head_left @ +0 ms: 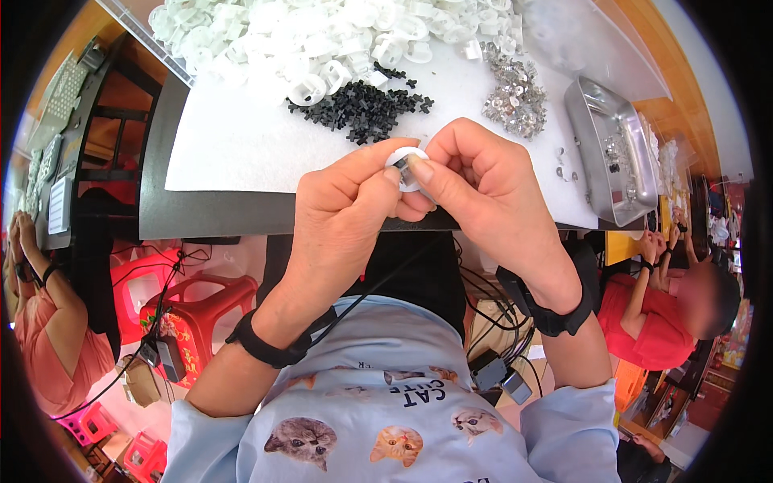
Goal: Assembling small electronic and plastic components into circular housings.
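Observation:
Between my two hands, just past the table's front edge, is a small round white plastic part with something dark and shiny at its middle. My left hand pinches it from the left between thumb and fingers. The thumb of my right hand presses on its centre, with the other fingers curled behind. Beyond my hands lies a heap of small black cross-shaped pieces. A big pile of similar white plastic parts fills the far side, and small shiny metal pieces lie to its right.
A white sheet covers the dark table. At the right stands a metal tray holding small pieces. People sit at work on the left and right. Red plastic stools and black cables are below.

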